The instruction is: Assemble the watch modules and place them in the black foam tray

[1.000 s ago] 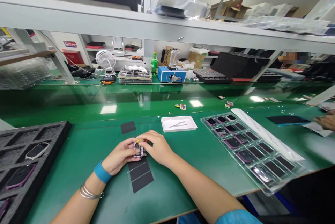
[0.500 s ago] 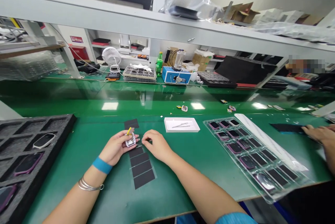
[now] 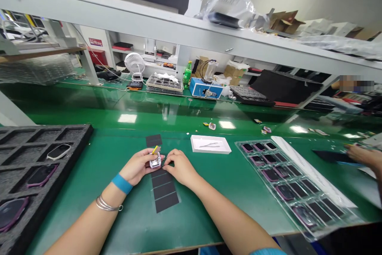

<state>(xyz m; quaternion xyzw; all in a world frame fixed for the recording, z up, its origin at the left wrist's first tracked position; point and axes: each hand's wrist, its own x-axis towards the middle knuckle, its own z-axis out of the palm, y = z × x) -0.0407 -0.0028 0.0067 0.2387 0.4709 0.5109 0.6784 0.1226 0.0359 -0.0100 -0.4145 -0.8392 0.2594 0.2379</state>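
Note:
My left hand (image 3: 137,166) holds an opened smartwatch case (image 3: 155,162), pale and rounded, with its inner parts facing up. A yellow-and-dark flat piece (image 3: 154,150), which looks like a battery, stands up at the case's upper edge by my thumb. Close against the right side of the case is my right hand (image 3: 181,167), thumb and forefinger pinched together. What lies in that pinch is too small to make out. Beneath both hands runs a clear strip with black rectangles (image 3: 166,192), partly covered by my fingers.
Tweezers (image 3: 209,144) lie in a shallow white box (image 3: 211,151). A grey foam tray (image 3: 68,159) with watches stands left; a clear plastic tray (image 3: 279,175) with watch parts lies right. A co-worker's hand (image 3: 365,155) is at far right. Small watch parts (image 3: 211,126) lie behind.
The view has shifted slightly, moving most things rightward in the picture. My right hand has come closer to the watch case. The co-worker's hand has shifted over the dark sheet.

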